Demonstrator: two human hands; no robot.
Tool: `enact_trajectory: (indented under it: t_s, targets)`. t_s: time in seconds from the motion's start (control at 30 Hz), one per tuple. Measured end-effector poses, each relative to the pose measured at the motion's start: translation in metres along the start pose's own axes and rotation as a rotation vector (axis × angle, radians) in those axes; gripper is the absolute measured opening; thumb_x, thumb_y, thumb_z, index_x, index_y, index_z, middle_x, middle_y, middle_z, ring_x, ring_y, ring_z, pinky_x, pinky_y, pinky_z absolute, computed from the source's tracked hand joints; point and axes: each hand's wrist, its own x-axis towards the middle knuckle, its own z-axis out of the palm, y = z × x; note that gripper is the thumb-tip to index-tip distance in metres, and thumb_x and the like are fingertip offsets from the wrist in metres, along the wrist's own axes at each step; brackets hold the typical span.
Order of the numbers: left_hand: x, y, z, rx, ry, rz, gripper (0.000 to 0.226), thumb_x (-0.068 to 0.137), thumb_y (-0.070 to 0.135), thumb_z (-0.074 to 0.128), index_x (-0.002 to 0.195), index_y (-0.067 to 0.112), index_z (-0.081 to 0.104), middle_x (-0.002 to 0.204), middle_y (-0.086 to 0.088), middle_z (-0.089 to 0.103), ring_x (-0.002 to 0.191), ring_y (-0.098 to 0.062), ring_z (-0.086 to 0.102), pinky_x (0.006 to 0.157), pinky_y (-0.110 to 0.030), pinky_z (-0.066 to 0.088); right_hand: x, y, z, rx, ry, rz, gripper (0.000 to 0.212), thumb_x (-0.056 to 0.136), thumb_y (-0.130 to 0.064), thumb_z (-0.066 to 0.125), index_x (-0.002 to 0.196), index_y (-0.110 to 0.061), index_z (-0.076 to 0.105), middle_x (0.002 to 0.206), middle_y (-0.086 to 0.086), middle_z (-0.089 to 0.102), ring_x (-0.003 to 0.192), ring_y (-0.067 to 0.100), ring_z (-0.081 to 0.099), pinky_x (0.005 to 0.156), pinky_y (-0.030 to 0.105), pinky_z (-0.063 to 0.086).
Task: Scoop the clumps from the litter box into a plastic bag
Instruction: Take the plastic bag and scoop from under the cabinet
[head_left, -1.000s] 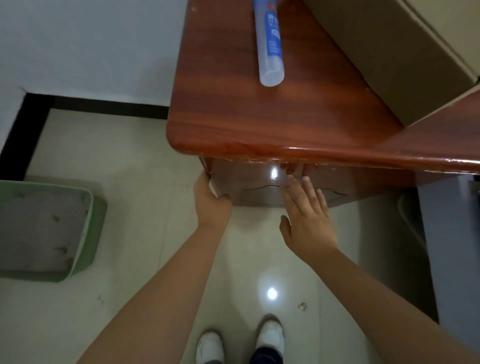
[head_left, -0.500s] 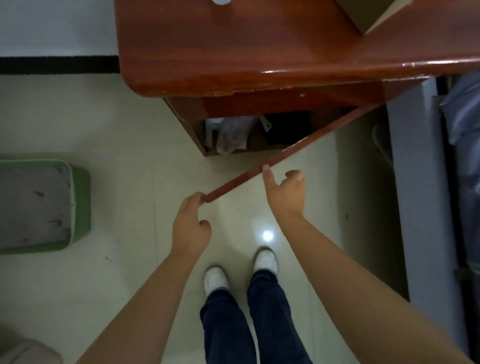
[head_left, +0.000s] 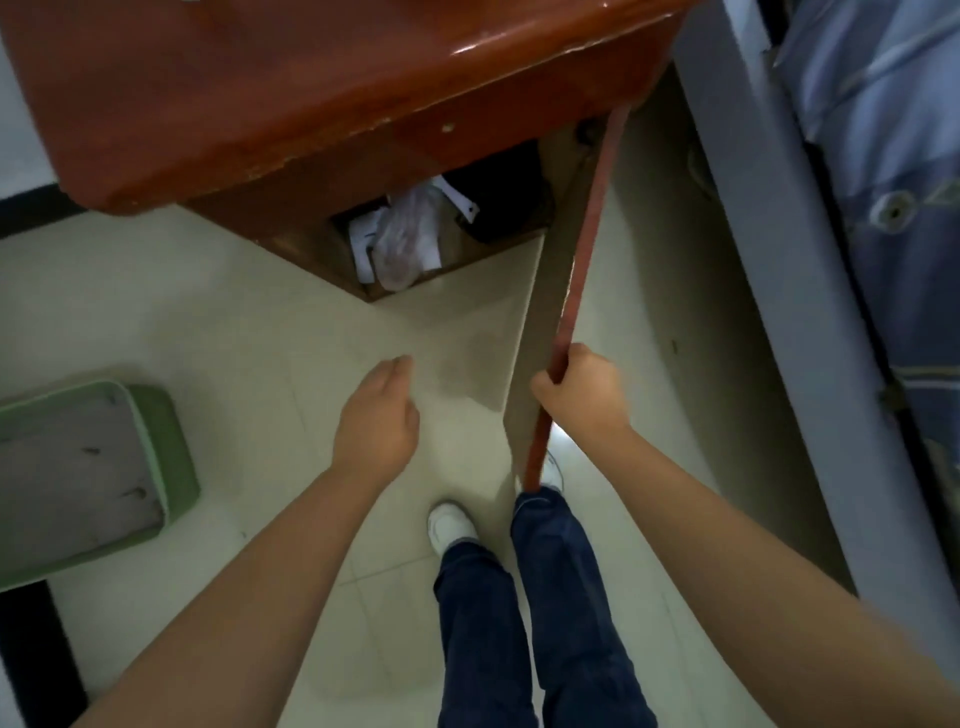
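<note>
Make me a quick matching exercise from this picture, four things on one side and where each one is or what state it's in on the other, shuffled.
Things:
1. cabinet door
2. litter box
3. plastic bag
4. left hand

Place or state:
A. inside the cabinet
B. on the floor at the left
C. swung open, held at its edge by the right hand
D. free, holding nothing

Pairs: 1-C, 2-B, 3-A, 4-D

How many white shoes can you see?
2. One white shoe stands on the floor by the left leg; the other peeks out beside the cabinet door, mostly hidden.
</note>
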Motion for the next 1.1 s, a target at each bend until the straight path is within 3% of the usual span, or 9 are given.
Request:
enact_trajectory:
  t_s: [0.07, 0.13, 0.27, 0.4, 0.53, 0.63, 0.7, 0.9, 1.1]
  targets:
    - [0.023, 0.036, 0.009, 0.125, 0.05, 0.215, 0.046, 0.089, 0.001, 0.042, 0.135, -0.008, 0.041, 0.139, -0.026, 0.042, 0.132, -0.041, 0.038, 0.107, -0.047, 0.032, -0.007, 0.031, -0.022, -0.146, 0.033, 0.024, 0.02, 0.092, -0.022, 0.049, 0.099, -0.004, 0.054, 0.085, 0.007, 0.059, 0.075, 0.025, 0.061, 0.064, 0.035, 0.054]
    - [0.046, 0.085, 0.019, 0.243, 0.033, 0.362, 0.054, 0.094, 0.004, 0.039, 0.146, 0.004, 0.025, 0.154, -0.013, 0.022, 0.144, -0.029, 0.015, 0.114, -0.041, 0.017, -0.01, 0.06, -0.044, -0.244, 0.094, 0.058, 0.024, 0.096, -0.022, 0.044, 0.108, -0.003, 0.053, 0.1, 0.013, 0.06, 0.088, 0.03, 0.062, 0.076, 0.041, 0.055]
    - [0.093, 0.18, 0.044, 0.453, 0.064, 0.564, 0.06, 0.098, 0.011, 0.03, 0.15, 0.014, 0.003, 0.158, 0.0, -0.004, 0.145, -0.019, -0.008, 0.116, -0.035, -0.002, -0.002, 0.11, -0.079, -0.364, 0.2, 0.054, 0.026, 0.095, -0.01, 0.045, 0.117, 0.001, 0.052, 0.113, 0.017, 0.056, 0.104, 0.032, 0.052, 0.078, 0.037, 0.046]
    - [0.107, 0.225, 0.069, 0.614, 0.011, 0.557, 0.058, 0.1, 0.016, 0.025, 0.149, 0.011, -0.006, 0.157, -0.002, -0.012, 0.144, -0.019, -0.011, 0.116, -0.036, -0.002, 0.005, 0.133, -0.095, -0.352, 0.248, 0.094, 0.043, 0.087, 0.0, 0.045, 0.13, -0.001, 0.044, 0.121, 0.018, 0.053, 0.11, 0.033, 0.047, 0.084, 0.039, 0.042]
    - [0.107, 0.233, 0.074, 0.596, 0.02, 0.53, 0.068, 0.095, 0.01, 0.034, 0.149, 0.013, -0.008, 0.157, -0.001, -0.014, 0.144, -0.02, -0.012, 0.117, -0.039, -0.001, 0.008, 0.134, -0.097, -0.363, 0.232, 0.144, 0.063, 0.089, -0.007, 0.04, 0.147, -0.003, 0.014, 0.148, 0.015, 0.028, 0.136, 0.031, 0.027, 0.112, 0.041, 0.023]
    - [0.103, 0.214, 0.069, 0.538, 0.035, 0.482, 0.065, 0.097, 0.015, 0.037, 0.15, 0.017, 0.001, 0.158, -0.001, -0.006, 0.145, -0.02, -0.007, 0.116, -0.039, 0.007, 0.006, 0.116, -0.084, -0.463, 0.225, 0.02, 0.071, 0.09, -0.014, 0.041, 0.149, -0.008, 0.002, 0.157, 0.013, -0.001, 0.145, 0.029, -0.005, 0.117, 0.042, -0.003]
    - [0.095, 0.187, 0.067, 0.508, 0.024, 0.388, 0.056, 0.098, 0.018, 0.034, 0.149, 0.016, 0.012, 0.158, -0.003, 0.002, 0.145, -0.02, -0.001, 0.115, -0.039, 0.011, 0.011, 0.096, -0.066, -0.498, 0.205, -0.13, 0.068, 0.092, -0.018, 0.041, 0.149, -0.011, 0.005, 0.157, 0.013, -0.007, 0.145, 0.029, -0.011, 0.116, 0.041, -0.007]
    - [0.086, 0.06, 0.063, 0.624, -0.145, 0.055, 0.04, 0.093, 0.021, 0.04, 0.132, 0.011, 0.043, 0.145, -0.009, 0.033, 0.135, -0.025, 0.025, 0.107, -0.039, 0.024, 0.055, 0.031, 0.013, -0.496, -0.054, -0.324, 0.048, 0.088, -0.014, 0.043, 0.136, -0.007, 0.036, 0.148, 0.013, 0.027, 0.14, 0.031, 0.017, 0.113, 0.041, 0.019]
    - [0.123, -0.047, 0.08, 0.584, 0.045, -0.047, 0.042, 0.097, 0.028, 0.035, 0.136, 0.012, 0.036, 0.144, -0.008, 0.032, 0.135, -0.024, 0.026, 0.107, -0.038, 0.024, 0.131, -0.013, 0.114, -0.624, -0.011, -0.477, 0.043, 0.088, -0.014, 0.045, 0.131, -0.007, 0.043, 0.138, 0.013, 0.041, 0.13, 0.03, 0.034, 0.106, 0.038, 0.029]
